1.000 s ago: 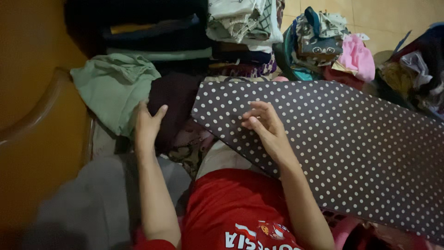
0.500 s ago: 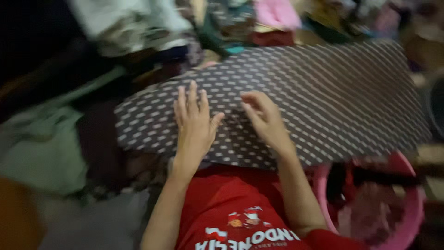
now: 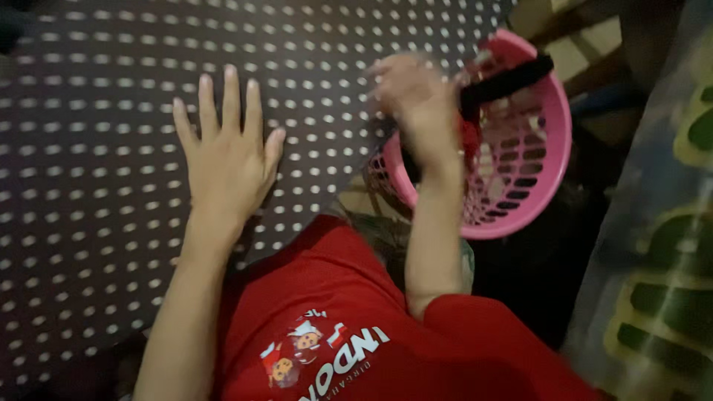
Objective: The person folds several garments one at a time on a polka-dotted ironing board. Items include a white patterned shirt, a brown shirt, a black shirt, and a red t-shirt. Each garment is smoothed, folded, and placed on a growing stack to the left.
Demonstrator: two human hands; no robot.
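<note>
One dark polka-dotted board (image 3: 89, 148) fills the upper left, lying across the person's lap. The left hand (image 3: 226, 160) rests flat on it, fingers spread. The right hand (image 3: 416, 104), blurred, hovers at the board's right edge over one pink slotted basket (image 3: 546, 171); whether it grips anything cannot be told. One dark strip (image 3: 509, 80) crosses the basket's rim.

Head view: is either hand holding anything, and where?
Left hand lies flat and open on the dotted board, gripping nothing. Right hand is at the pink basket rim, too blurred to tell a hold.
</note>
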